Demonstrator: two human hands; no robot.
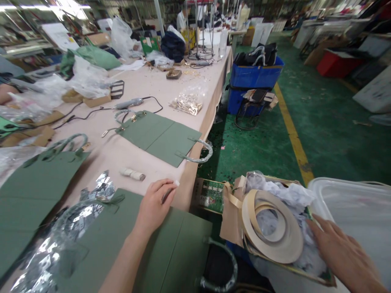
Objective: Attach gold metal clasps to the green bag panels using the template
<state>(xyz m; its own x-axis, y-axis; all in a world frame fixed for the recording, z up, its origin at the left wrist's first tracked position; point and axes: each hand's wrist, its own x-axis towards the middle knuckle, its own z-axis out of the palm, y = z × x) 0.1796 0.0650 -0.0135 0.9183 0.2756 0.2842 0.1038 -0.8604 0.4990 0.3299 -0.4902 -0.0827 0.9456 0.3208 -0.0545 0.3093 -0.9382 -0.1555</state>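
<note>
My left hand (pixel 155 203) is closed around a small dark tool with a whitish tip, above a green bag panel (pixel 183 244) with a plastic-wrapped handle at the table's front edge. Extended to the right, my right hand (pixel 345 252) has its fingers stretched out at the rim of a box (pixel 229 219) holding crumpled white paper and rolls of beige tape (pixel 291 240). Another green panel (pixel 161 136) with wrapped handles lies farther back on the table. Between it and my left hand is a small wrapped bundle (pixel 132 174).
Silvery foil pieces (pixel 88 215) and another green bag panel (pixel 30 195) are at the left. A corded tool (pixel 130 103) and a bag of metal parts (pixel 187 102) lie behind. Blue bins (pixel 256 75) stand on the floor, and a translucent tub (pixel 351 203) is at the right.
</note>
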